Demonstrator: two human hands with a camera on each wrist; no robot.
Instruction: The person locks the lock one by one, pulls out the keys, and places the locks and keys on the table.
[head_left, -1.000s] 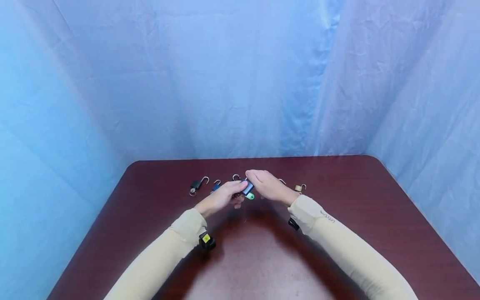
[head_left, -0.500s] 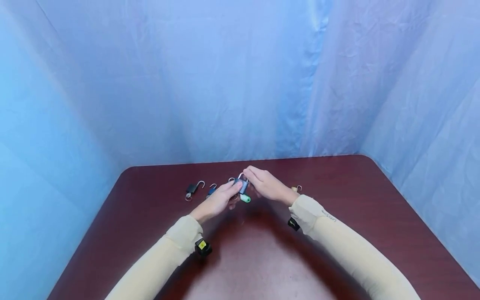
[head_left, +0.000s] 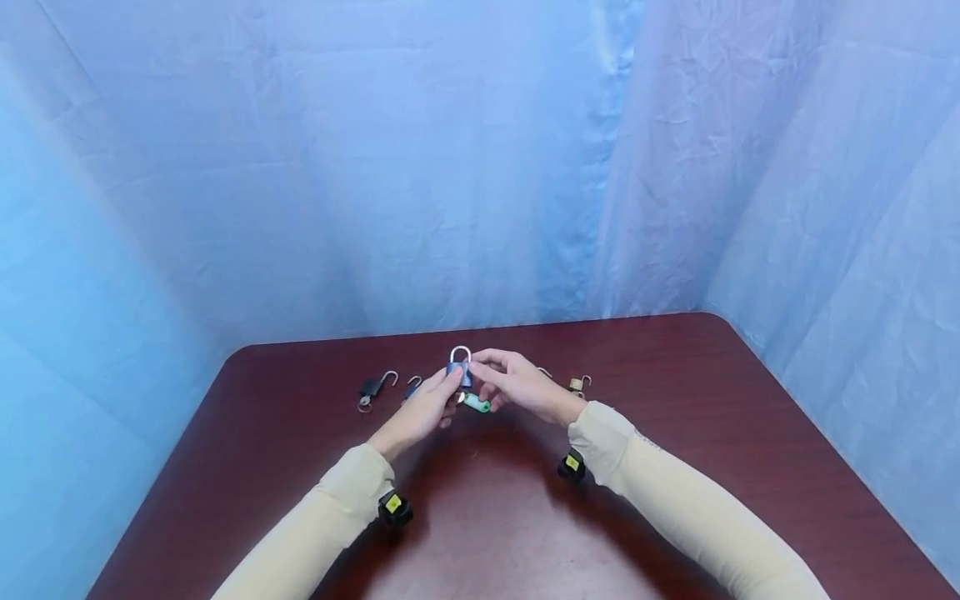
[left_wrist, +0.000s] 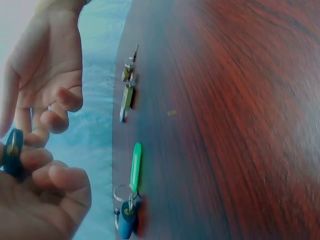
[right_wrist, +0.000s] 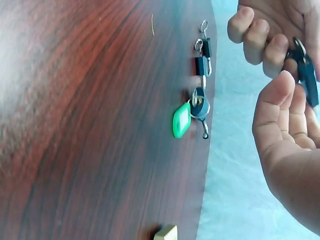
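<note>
Holding a blue padlock upright between left hand and right hand (fingertips pinching its body), shackle seemingly closed; next, setting it down gently.

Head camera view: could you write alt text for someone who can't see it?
Two hands in cream sleeves hold a blue padlock upright above a dark red table, left hand and right hand pinching its body. A green key tag lies just below, with more small padlocks along the far edge before a blue curtain.
</note>
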